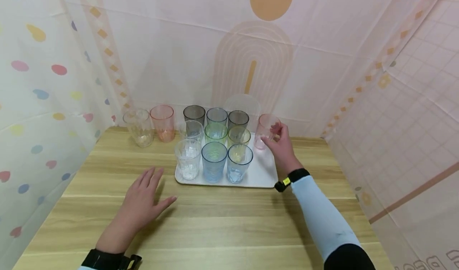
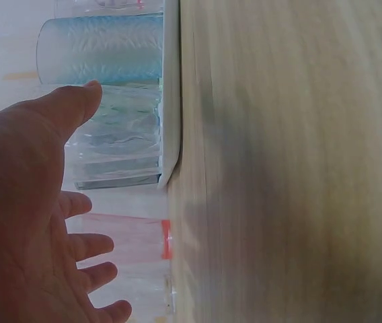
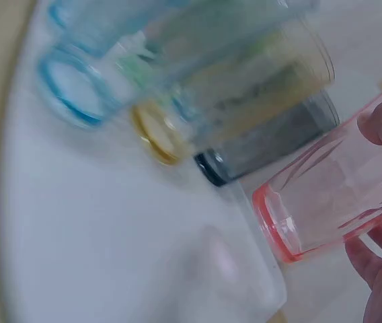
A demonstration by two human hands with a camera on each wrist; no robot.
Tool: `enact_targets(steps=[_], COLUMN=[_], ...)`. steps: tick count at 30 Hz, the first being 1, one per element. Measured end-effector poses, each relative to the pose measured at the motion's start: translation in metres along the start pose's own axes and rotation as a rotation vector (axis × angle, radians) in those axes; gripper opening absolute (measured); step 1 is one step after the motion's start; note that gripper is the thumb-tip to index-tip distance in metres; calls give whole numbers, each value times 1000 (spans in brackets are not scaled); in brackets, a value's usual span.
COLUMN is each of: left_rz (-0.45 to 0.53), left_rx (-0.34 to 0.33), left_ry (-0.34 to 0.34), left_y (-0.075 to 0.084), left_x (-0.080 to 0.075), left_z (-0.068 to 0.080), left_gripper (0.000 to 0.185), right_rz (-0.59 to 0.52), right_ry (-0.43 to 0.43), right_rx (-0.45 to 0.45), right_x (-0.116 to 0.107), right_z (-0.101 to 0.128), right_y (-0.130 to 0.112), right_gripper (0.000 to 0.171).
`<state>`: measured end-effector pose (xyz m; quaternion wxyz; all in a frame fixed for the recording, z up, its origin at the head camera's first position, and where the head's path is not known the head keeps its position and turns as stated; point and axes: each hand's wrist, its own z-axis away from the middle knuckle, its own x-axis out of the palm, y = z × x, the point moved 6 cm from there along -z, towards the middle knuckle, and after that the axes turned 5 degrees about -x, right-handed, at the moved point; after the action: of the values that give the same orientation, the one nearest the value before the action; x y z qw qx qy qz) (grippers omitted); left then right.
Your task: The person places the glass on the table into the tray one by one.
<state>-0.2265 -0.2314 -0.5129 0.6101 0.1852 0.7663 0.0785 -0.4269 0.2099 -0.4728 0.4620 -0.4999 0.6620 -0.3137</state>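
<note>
My right hand [image 1: 284, 148] grips a clear pink glass [image 3: 325, 188] by its side, at the back right of a white tray [image 1: 263, 170]. In the right wrist view, the thumb and fingers stand on opposite sides of that glass. On the tray are several glasses in rows: grey ones at the back, a green glass [image 1: 216, 132] and a yellowish one [image 1: 239, 135] in the middle, blue ones [image 1: 214, 164] and a clear one [image 1: 189, 160] in front. My left hand [image 1: 141, 202] hovers at the tray's front left, fingers spread, holding nothing.
Left of the tray, a clear glass [image 1: 139, 129] and a reddish glass [image 1: 163, 124] stand on the wooden table [image 1: 222, 230]. A patterned curtain [image 1: 172, 54] hangs behind the table and along both sides.
</note>
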Motion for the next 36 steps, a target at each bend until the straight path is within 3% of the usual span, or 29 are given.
enact_targets(steps=[7, 15, 24, 36], left_rz=[24, 32, 48, 69], left_rx=[10, 4, -29, -55], left_ry=[32, 21, -5, -41], left_y=[-5, -8, -12, -14], left_x=[2, 4, 4, 6], left_z=[5, 8, 9, 9], left_gripper=[100, 98, 99, 100], right_rz=[37, 68, 69, 59], right_ry=[-16, -30, -39, -43], right_rx=[80, 178, 128, 128], right_x=[15, 25, 30, 35], right_z=[-31, -37, -37, -38], right_y=[16, 35, 34, 40], right_gripper=[76, 85, 84, 84])
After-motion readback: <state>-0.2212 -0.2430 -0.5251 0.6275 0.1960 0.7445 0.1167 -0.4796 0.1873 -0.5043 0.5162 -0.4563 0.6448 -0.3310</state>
